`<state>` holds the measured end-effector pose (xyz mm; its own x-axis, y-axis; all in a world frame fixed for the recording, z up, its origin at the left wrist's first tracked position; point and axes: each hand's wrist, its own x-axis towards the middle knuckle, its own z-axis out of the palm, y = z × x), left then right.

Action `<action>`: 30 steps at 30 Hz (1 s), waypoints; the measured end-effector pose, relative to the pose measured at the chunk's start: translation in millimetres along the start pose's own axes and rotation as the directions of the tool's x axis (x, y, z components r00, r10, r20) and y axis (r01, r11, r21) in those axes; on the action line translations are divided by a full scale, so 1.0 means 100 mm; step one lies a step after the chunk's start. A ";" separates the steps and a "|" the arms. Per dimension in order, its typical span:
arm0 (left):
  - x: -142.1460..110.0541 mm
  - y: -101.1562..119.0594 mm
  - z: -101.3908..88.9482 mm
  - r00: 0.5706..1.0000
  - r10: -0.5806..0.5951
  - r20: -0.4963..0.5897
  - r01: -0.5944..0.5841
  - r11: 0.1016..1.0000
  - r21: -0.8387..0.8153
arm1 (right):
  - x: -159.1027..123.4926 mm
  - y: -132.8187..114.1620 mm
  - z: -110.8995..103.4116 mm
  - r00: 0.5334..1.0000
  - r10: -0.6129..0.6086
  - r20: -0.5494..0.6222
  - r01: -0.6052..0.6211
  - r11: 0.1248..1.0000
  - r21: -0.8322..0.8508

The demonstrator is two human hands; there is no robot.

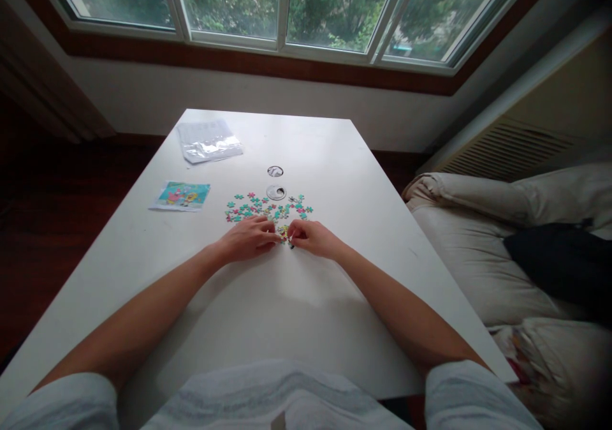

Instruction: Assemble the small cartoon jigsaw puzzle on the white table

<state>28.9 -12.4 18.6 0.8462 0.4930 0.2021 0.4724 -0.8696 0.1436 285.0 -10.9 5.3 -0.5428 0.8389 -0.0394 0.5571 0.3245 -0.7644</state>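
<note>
Many small jigsaw puzzle pieces (248,208), mostly green with some pink and yellow, lie scattered on the white table (287,328). My left hand (252,237) rests at the near edge of the scatter. Its fingers are loosely bent and apart, with fingertips touching a small yellow cluster of pieces (283,232). From the other side, my right hand (312,236) pinches a puzzle piece (291,245) against this cluster; the fingers hide most of that piece. Whether the clustered pieces are joined, I cannot tell.
A colourful cartoon picture sheet (182,196) lies left of the pieces. Behind it is a clear plastic bag (210,141) with papers. Two round table inserts (276,192) sit beyond the pieces. A padded beige sofa (459,258) stands along the table's right side.
</note>
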 end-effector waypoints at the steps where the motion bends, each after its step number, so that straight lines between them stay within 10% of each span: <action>1: 0.00 0.00 0.00 1.000 -0.004 -0.004 0.004 1.000 -0.014 | -0.01 -0.01 0.00 1.000 -0.004 -0.003 0.004 1.000 -0.010; 30: 0.01 -0.04 0.03 0.997 -0.046 -0.055 0.040 0.993 -0.110 | -0.06 -0.20 0.13 0.989 -0.118 -0.088 0.089 0.955 -0.282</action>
<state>28.6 -8.4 15.0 0.8086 0.5334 0.2484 0.4757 -0.8411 0.2575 268.5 -28.1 12.0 -0.5476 0.8298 0.1075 0.6611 0.5078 -0.5523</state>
